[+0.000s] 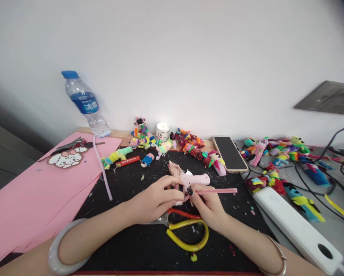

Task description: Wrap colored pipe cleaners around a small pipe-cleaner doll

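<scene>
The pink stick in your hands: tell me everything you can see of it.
The pink stick is thin, straight and pale pink; it looks like a fuzzy pipe cleaner, though its texture is too fine to confirm. It lies nearly level above the black mat, its free end pointing right. The right hand pinches its left end, where it meets the left hand. That end is hidden by fingers. A pink glue gun lies just behind it.

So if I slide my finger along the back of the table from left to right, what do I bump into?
Clear plastic water bottle with blue cap → small white candle jar → black smartphone lying flat → heap of colourful fuzzy pipe-cleaner figures.
</scene>
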The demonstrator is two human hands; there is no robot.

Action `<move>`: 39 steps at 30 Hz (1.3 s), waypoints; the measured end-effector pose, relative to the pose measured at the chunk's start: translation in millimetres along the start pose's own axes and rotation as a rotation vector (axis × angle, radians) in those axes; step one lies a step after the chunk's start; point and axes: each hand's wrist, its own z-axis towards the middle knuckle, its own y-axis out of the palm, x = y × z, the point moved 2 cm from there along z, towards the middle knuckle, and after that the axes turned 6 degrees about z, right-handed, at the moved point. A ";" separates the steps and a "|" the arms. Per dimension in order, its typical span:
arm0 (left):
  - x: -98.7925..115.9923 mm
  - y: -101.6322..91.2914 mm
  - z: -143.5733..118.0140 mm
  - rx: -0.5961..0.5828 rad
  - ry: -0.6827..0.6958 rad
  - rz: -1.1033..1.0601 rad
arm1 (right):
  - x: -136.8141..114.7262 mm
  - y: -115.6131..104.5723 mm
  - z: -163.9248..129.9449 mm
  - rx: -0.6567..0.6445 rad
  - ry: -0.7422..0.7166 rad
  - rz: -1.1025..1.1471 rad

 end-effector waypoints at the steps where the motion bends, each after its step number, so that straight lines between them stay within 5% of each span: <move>1: 0.6 0.4 -0.3 -0.006 0.013 0.017 | -0.3 0.2 0.2 -0.007 -0.003 0.016; 11: -6.8 -1.2 0.2 0.262 -0.063 -0.094 | 1.9 -0.6 -1.4 0.007 0.033 0.099; 18: -12.0 4.6 0.1 0.335 -0.199 -0.326 | 1.3 3.6 -2.8 -0.016 0.010 0.020; 22: -13.4 7.5 0.7 0.323 -0.242 -0.428 | 1.8 3.6 -2.2 -0.008 0.011 -0.017; 39: -9.8 7.1 -0.4 0.240 -0.214 -0.275 | 3.5 3.8 -2.4 -0.009 0.031 -0.058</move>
